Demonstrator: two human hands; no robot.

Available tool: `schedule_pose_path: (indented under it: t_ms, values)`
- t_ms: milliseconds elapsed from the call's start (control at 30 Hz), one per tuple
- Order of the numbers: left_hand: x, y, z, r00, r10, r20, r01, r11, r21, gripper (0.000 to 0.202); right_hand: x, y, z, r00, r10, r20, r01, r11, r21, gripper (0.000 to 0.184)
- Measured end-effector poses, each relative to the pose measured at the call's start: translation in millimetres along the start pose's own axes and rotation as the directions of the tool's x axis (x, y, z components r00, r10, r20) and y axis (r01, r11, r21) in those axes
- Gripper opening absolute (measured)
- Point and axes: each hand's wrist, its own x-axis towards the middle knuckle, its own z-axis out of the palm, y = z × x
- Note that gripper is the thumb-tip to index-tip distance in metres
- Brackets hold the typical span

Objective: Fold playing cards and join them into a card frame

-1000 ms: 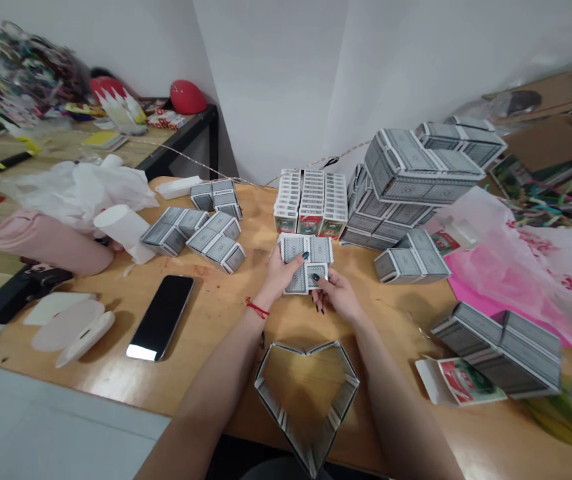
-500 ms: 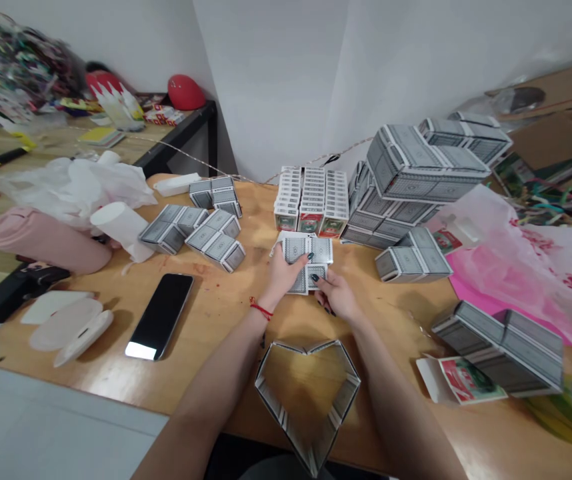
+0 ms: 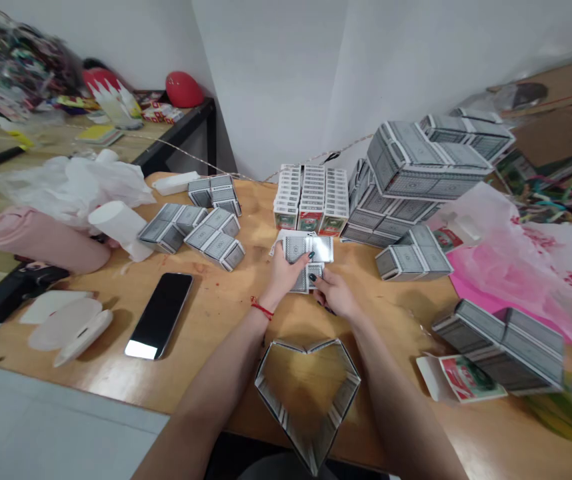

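Several grey-backed playing cards lie joined or overlapped face down in a flat group at mid-table. My left hand grips their left side, its thumb across the top and a red string at the wrist. On the lower right, my right hand pinches a card of the same group between thumb and fingers. One card at the upper right shines with glare. Between my forearms stands a heart-shaped ring of folded cards. Behind the hands, boxed card packs stand in three stacks.
Grey card blocks sit at left, and taller ones are piled at right. A phone, pink bottle and white roll lie left. An opened card box and pink plastic are at right.
My right fingers have shifted very slightly on the lower right card. The upper right card now catches bright glare. My left hand keeps its grip.
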Motion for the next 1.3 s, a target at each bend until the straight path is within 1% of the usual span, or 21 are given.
schedule_pose_path:
  t_ms: [100,167,300,467,600,733,867,933,1033,1167,1300]
  values:
    - [-1,0,0.2,1.0,0.011,0.005,-0.011,1.0,-0.004,0.046,1,0,0,1.0,0.017,0.004,-0.017,0.998,-0.056,0.018]
    - [-1,0,0.6,1.0,0.022,0.008,-0.022,1.0,-0.02,0.045,1,-1,-1,1.0,0.023,0.021,-0.021,0.998,-0.064,0.018]
    - [-1,0,1.5,1.0,0.027,0.008,-0.027,0.999,-0.028,0.045,0,0,-2,0.997,0.007,0.074,-0.005,1.0,-0.029,0.018]
    - [-2,2,2.1,1.0,0.028,0.001,-0.028,0.999,-0.017,0.043,5,4,-4,0.992,0.016,0.125,-0.017,1.0,0.014,0.021]
    - [-2,3,3.0,0.999,0.033,0.0,-0.033,0.999,-0.014,0.043,5,5,-3,0.995,-0.011,0.102,0.009,1.0,0.024,0.022]
    - [1,3,2.5,1.0,0.029,0.012,-0.028,0.999,-0.033,0.043,0,3,-1,0.996,-0.008,0.091,0.0,0.996,0.09,0.026]
    - [4,4,-1.4,0.999,0.023,-0.022,-0.023,0.999,-0.022,0.041,-3,2,-1,0.998,-0.057,-0.005,0.057,0.984,0.17,0.029]
    - [4,4,-3.0,0.999,0.017,-0.036,-0.017,1.0,-0.015,0.04,-2,3,-1,0.997,-0.073,-0.023,0.076,0.98,0.182,0.029]
    - [4,3,-2.5,1.0,0.011,-0.026,-0.011,1.0,-0.019,0.041,-2,5,0,0.996,-0.082,-0.03,0.085,0.986,0.146,0.026]
    - [3,-4,0.9,0.999,0.015,-0.029,-0.016,1.0,-0.02,0.043,1,7,2,0.993,-0.093,-0.073,0.097,0.994,0.053,0.019]
    - [3,-8,1.7,0.999,0.029,-0.026,-0.029,1.0,-0.011,0.043,3,8,2,0.987,-0.124,-0.101,0.124,0.992,-0.002,0.013]
